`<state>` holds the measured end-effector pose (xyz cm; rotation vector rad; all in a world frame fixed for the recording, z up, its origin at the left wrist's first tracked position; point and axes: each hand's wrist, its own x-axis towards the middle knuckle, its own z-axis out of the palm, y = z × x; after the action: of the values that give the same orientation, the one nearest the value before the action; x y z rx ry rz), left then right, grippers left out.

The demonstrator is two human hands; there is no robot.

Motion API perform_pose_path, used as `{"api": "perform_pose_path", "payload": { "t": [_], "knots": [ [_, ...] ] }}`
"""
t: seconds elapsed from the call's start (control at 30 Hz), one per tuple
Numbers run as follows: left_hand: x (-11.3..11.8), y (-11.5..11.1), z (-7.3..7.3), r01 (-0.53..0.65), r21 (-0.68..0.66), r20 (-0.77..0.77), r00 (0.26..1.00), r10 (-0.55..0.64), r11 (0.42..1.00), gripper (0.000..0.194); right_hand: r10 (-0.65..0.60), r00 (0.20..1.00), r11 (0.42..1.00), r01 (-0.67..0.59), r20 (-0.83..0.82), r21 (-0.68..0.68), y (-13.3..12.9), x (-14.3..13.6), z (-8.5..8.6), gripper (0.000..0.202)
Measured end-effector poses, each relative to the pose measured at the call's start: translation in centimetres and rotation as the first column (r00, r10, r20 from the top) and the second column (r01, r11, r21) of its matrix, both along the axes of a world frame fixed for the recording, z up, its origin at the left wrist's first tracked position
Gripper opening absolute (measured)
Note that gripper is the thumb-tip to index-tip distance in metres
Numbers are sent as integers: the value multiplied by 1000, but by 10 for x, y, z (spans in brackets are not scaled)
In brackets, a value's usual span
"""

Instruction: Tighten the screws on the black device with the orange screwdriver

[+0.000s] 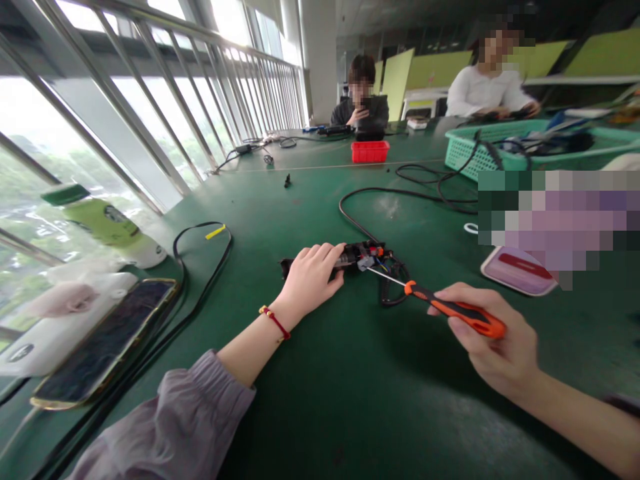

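My left hand (313, 277) is wrapped over the body of a dark, opened-up power tool (353, 256) lying on the green table. Coloured wires and a small grey part (365, 261) show at its exposed right end, and a black loop-shaped handle lies toward me. In my right hand (500, 343) is an orange and black screwdriver (450, 310), held by its handle. The screwdriver's thin shaft points left, its tip at the grey part; whether it sits in a screw is too small to tell. A black cord (367, 191) runs from the tool toward the back right.
Left, a phone (107, 340), a white power bank (65, 327) and a green-capped bottle (107, 227) lie beside black cables (200, 293). A red bin (370, 152) and green basket (540, 157) stand farther back. Right is a pink phone (520, 270). Two people sit across the table.
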<state>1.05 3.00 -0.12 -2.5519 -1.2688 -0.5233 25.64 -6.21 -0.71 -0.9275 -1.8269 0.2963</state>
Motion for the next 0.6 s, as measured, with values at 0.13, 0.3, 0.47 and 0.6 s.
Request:
{"api": "perform_pose_path", "payload": {
  "t": [0.13,0.3,0.47,0.6],
  "knots": [
    [0,0,0,-2,-2,-6,1000,2,1000,39,-19,998,1000,20,52,-18,0,-1,2,24],
    [0,-2,1,-16,6,-27,1000,16,1000,42,12,994,1000,-14,109,14,0,3,4,24],
    [3,-5,2,-72,20,-67,995,73,997,46,-69,983,995,55,169,84,-2,3,3,26],
    [5,-7,1,-108,31,-87,990,110,994,47,-235,970,961,223,60,165,-2,-2,0,33]
  ]
}}
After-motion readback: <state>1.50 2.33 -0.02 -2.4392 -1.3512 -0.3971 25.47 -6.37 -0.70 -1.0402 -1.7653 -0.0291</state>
